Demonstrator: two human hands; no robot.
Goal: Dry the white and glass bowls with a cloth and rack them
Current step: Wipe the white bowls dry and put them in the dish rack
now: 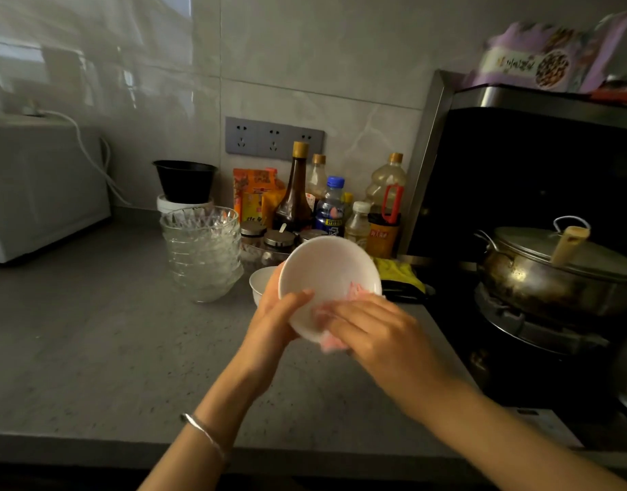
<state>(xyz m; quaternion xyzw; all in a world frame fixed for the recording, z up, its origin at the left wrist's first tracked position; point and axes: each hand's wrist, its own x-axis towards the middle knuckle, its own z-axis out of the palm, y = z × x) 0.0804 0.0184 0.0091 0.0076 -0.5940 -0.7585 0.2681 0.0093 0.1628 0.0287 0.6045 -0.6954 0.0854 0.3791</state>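
The grip of the left hand [275,306] is closed on a white bowl [326,274]: the fingers curl over its near left edge and hold it tilted in the air above the worktop [110,331], with the open side turned toward the camera. The grip of the right hand [372,327] is narrow and holds a pink cloth [331,343], which is folded over the near right edge of the bowl. The fingers lie on the outside; the thumb is hidden, so it seems to pinch from the inside.

The step in hand looks like the drying of this bowl. To do it well, I think the left hand should turn the bowl little by little while the cloth slides along the whole edge, then over the bottom and the foot. The bowl is smooth and perhaps wet, so the hold must be firm.

A second white bowl [260,281] stands on the worktop just behind the left hand, and a stack of glass bowls [202,253] is near it on the left. No rack is in view.

About writing: the purple packet [538,62] far right, the orange packets [255,193] and the bottle with blue cap [329,210] carry printed labels, but the letters are too small and blurred to read.
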